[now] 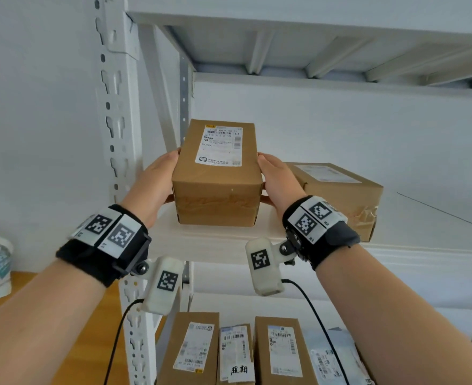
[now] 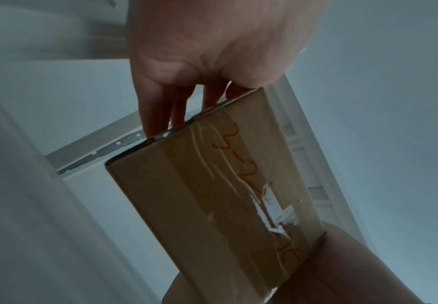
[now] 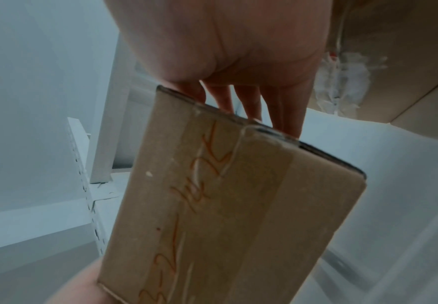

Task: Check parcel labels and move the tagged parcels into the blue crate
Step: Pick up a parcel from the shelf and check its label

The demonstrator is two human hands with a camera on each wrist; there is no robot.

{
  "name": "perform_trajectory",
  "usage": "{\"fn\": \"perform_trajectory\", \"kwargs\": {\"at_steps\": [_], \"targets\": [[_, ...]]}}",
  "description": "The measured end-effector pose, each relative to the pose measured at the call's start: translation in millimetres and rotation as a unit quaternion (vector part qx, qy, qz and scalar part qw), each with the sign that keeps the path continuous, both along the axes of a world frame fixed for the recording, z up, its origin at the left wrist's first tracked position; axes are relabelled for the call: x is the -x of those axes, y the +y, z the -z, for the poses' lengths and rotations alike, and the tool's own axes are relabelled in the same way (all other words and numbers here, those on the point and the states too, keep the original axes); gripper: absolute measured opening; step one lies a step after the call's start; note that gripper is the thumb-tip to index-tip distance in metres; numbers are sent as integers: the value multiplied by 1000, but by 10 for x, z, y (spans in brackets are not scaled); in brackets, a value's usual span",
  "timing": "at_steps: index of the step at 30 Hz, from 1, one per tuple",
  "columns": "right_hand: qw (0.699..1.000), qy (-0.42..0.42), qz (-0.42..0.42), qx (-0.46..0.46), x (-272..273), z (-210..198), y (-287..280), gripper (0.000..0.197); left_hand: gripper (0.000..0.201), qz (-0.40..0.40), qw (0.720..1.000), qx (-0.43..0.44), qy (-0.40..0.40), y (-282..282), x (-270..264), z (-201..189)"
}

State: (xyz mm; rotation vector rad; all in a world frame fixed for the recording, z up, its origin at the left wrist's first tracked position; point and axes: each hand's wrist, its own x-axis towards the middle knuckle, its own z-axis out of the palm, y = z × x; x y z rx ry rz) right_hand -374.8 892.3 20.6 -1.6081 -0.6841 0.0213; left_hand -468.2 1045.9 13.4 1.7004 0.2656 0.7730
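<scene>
Brown cardboard, our parcel (image 1: 217, 173) sits at the shelf (image 1: 218, 240) edge, held between our left hand (image 1: 154, 179) and right hand (image 1: 280, 177), its label (image 1: 221, 144) up so we can read it.

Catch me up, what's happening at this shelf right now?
A person holds a taped cardboard parcel between both hands, the left hand and right hand on opposite sides, over the white shelf, printed shipping label facing up. A second cardboard box sits on the shelf to its right. More labelled parcels stand on the shelf below. No blue crate is in view.
</scene>
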Motion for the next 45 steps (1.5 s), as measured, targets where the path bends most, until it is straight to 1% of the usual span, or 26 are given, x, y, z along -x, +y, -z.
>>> {"fn": "perform_trajectory", "kwargs": {"at_steps": [3,8,11,16,21,24,29,31,32,33,34,35,37,39,42,45], "targets": [[1000,24,5,10,-112,11,74,31,25,-5,1000,16,10,14,-87,-7],[995,94,-6,22,-227,48,110,26,28,-10,999,34,36,107,-221,13],[993,112,-2,36,-265,44,143,30,26,-16,997,55,54,162,-292,21],[990,111,22,80,-327,35,225,35,26,-21,992,86,86,241,-360,31],[990,114,28,74,-357,103,253,27,26,-19,991,91,95,266,-389,55],[991,105,42,76,-349,103,258,35,25,-22,991,89,93,265,-402,60],[990,92,67,77,-347,101,232,38,32,-14,991,99,92,265,-390,62],[990,72,95,75,-345,90,205,34,36,-7,991,104,89,269,-368,69],[990,59,100,83,-336,88,194,38,37,-7,991,102,85,269,-350,75],[990,39,93,96,-323,88,181,45,36,-9,993,92,78,261,-329,81],[992,28,90,88,-308,82,164,54,36,-12,995,72,69,254,-301,87],[994,13,87,65,-299,86,157,57,37,-14,997,44,60,244,-265,88],[994,-36,85,60,-248,89,140,48,49,-21,999,-16,39,225,-167,65],[988,-114,90,46,-164,67,91,48,54,-27,998,-63,13,186,-44,10],[974,-212,80,2,1,16,30,50,52,-40,991,-121,-34,80,155,-69],[957,-280,69,-20,191,20,-23,48,47,-41,984,-150,-88,-10,342,-57]]}}
